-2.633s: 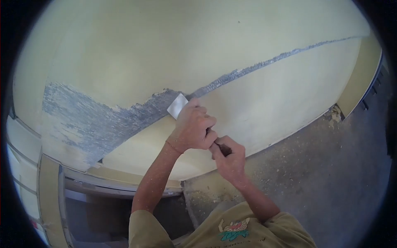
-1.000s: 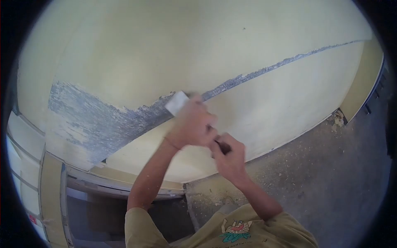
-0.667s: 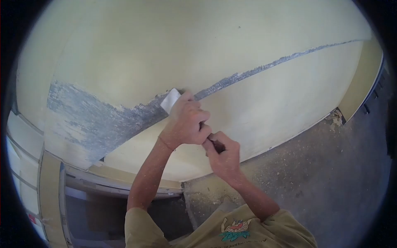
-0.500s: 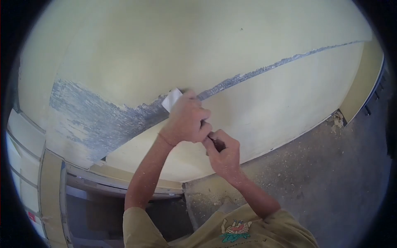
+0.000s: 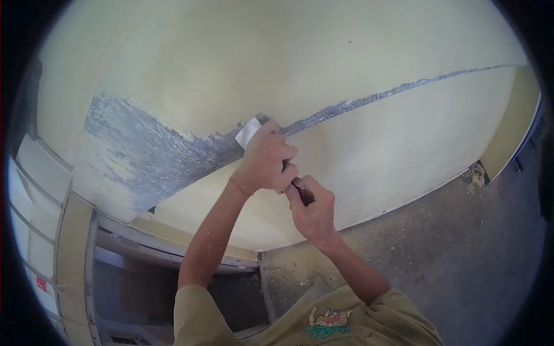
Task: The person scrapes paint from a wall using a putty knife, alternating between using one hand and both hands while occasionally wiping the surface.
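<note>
A scraper (image 5: 248, 132) with a broad, pale metal blade lies against the cream wall (image 5: 231, 63), at the edge of the scraped grey patch (image 5: 164, 161). My left hand (image 5: 268, 158) is closed around it just behind the blade, fingers pressed over its upper part. Lower down and to the right, my right hand (image 5: 313, 210) grips the brown handle end, part of which shows between thumb and fingers. The rest of the handle is hidden by my hands. Pale dust speckles both forearms.
A thin grey scraped strip (image 5: 392, 92) runs up to the right along the wall. Paint flakes litter the concrete floor (image 5: 392, 259) below. At lower left are a door or window frame (image 5: 75, 259) and a dark recess (image 5: 236, 297).
The view has shifted slightly, so the wall sits a little lower and further right. Both hands keep hold of the scraper, its blade still near the scraped edge.
</note>
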The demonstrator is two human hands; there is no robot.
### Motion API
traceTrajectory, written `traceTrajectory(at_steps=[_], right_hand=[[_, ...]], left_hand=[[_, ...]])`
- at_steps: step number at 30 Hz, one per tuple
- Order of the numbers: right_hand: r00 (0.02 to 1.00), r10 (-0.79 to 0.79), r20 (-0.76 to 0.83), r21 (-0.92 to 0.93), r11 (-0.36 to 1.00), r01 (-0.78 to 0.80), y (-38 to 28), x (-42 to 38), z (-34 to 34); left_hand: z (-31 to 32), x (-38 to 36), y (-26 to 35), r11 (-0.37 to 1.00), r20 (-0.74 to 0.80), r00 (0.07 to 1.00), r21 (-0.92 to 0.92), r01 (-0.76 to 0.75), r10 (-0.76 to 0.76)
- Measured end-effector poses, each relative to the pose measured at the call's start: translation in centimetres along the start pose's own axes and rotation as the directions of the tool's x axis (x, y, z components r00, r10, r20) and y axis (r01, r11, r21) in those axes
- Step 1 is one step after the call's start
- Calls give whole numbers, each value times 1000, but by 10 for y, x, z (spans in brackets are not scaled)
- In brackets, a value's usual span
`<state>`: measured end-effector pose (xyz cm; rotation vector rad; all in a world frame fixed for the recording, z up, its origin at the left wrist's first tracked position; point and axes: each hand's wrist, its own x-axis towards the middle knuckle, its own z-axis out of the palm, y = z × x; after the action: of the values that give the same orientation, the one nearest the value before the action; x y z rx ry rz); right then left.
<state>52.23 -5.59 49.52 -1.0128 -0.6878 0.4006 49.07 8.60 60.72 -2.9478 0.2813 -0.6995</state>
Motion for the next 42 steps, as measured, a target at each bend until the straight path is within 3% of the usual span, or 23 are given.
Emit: traceTrajectory(at_steps=[2,5,7,10,14,16,17,19,21,22,24,26,27,29,30,31,32,33,34,35,36,38,42], right_hand=[[999,-43,18,-17,999,44,-4,0,-1],[998,58,29,-87,995,-55,-19,1,-8],[993,-106,45,-103,988,110,-12,7,2],[1000,2,12,-55,999,-1,-22,2,-5],[993,-119,-18,-103,988,117,-7,12,2],[983,-136,121,-155,976,154,-9,14,-10],[982,-144,118,-160,974,162,-12,12,-17],[913,-65,402,-380,896,231,-20,-7,-35],[888,116,444,-473,872,123,-5,-28,-62],[894,217,392,-496,868,7,-1,-40,-76],[899,325,294,-538,833,-125,15,-67,-109],[906,386,174,-595,774,-216,41,-97,-148],[894,437,97,-621,729,-289,51,-111,-167],[838,540,-75,-654,608,-450,65,-134,-196],[841,538,-67,-660,608,-441,77,-149,-211],[871,473,-133,-679,597,-428,92,-164,-226],[893,403,-200,-696,583,-419,100,-170,-236],[892,404,-204,-700,576,-421,103,-173,-244],[904,380,-194,-769,514,-381,102,-176,-248],[916,355,-185,-828,446,-340,101,-179,-249],[915,352,-197,-829,439,-347,95,-179,-247],[811,494,-314,-694,464,-551,83,-169,-231],[861,392,-325,-656,562,-503,69,-154,-189]], left_hand=[[6,1,8,999,-28,1000,-43,-2,0],[3,1,2,999,-90,996,-46,-2,-2],[3,-1,1,1000,-115,993,-8,16,-17],[1,-7,2,997,-7,998,45,63,-62],[5,-6,-1,999,-99,995,42,13,-9],[5,-13,7,997,-104,994,73,30,-22],[1,-18,12,997,-33,996,-17,79,-79],[-1,-24,30,986,28,992,-108,126,-124],[-5,-30,49,983,-171,972,-120,142,-161],[-17,-35,51,989,-73,987,4,145,-144],[-19,-45,38,878,-327,904,299,374,-274],[-15,-51,-1,735,-662,610,131,666,-435],[-4,-47,-15,730,-670,601,128,671,-436],[30,-38,-36,634,-844,416,122,764,-339],[76,-35,-43,677,-823,470,149,721,-320],[85,-19,-10,721,-598,660,187,667,-455],[94,-10,12,911,-412,872,189,366,-265],[107,-7,28,968,-25,974,-122,220,-225],[124,-7,39,963,214,968,-204,174,-129],[137,-10,48,946,430,903,-293,140,-1],[140,-15,60,944,426,905,-303,131,11],[138,-25,82,829,164,979,-525,192,-123],[123,-43,109,733,204,969,-637,237,-137]])
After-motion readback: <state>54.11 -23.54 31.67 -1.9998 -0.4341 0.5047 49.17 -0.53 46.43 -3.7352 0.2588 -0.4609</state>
